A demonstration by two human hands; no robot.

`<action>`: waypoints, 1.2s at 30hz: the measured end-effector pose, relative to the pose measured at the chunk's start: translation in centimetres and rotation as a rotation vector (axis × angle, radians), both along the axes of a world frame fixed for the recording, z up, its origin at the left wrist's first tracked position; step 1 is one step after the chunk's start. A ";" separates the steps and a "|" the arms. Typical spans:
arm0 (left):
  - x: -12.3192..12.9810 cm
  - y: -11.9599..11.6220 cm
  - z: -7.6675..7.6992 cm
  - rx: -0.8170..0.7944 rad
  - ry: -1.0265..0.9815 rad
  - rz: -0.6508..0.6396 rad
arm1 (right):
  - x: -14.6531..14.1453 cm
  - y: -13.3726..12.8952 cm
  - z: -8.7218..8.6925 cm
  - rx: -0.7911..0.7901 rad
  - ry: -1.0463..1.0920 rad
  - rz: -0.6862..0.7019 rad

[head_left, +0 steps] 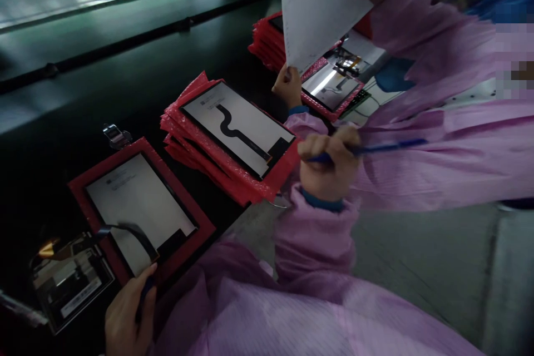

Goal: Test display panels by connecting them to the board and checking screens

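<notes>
Dark desk (pixel 196 186), dim light. Lower left of frame: screen (pixel 125 194) on red wrap (pixel 87 207), ribbon (pixel 144 238) arched above. Left hand (pixel 130 311) at ribbon's end, fingers bent, seemingly pinching a dark-blue item (pixel 144 292), unclear. Right hand (pixel 327 164), mid-frame, curled round blue pen (pixel 387 146). Risks: careless tug creases ribbon; stray pen tip scratches screen.

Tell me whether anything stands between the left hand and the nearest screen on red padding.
Nothing visible does: the left hand is at the near edge of that screen, beside the end of the dark ribbon cable. Contact is unclear.
</notes>
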State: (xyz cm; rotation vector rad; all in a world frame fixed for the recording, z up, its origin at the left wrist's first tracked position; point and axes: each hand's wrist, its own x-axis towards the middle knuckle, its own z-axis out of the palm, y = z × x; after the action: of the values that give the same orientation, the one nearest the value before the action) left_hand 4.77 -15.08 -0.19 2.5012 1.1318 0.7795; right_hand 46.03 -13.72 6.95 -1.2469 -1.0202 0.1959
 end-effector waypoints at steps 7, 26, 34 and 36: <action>3.3 -2.9 2.3 -0.378 -0.237 -0.036 | -11.4 -3.5 -1.6 0.024 0.260 0.905; 6.0 -5.7 0.9 -0.682 -0.529 -0.252 | -15.9 -7.0 -7.4 -0.571 0.288 0.921; 5.7 -5.8 2.2 -0.633 -0.378 -0.265 | -18.7 -8.7 -5.5 -0.663 0.318 0.954; 5.6 -5.9 2.5 -0.624 -0.388 -0.278 | -18.9 -8.1 -5.2 -0.568 0.247 1.083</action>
State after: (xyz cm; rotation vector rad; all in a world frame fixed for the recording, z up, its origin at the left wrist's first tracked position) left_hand 10.41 -20.95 2.35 1.8319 0.7235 0.6627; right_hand 27.14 -21.85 1.73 -0.9887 -1.3784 1.5194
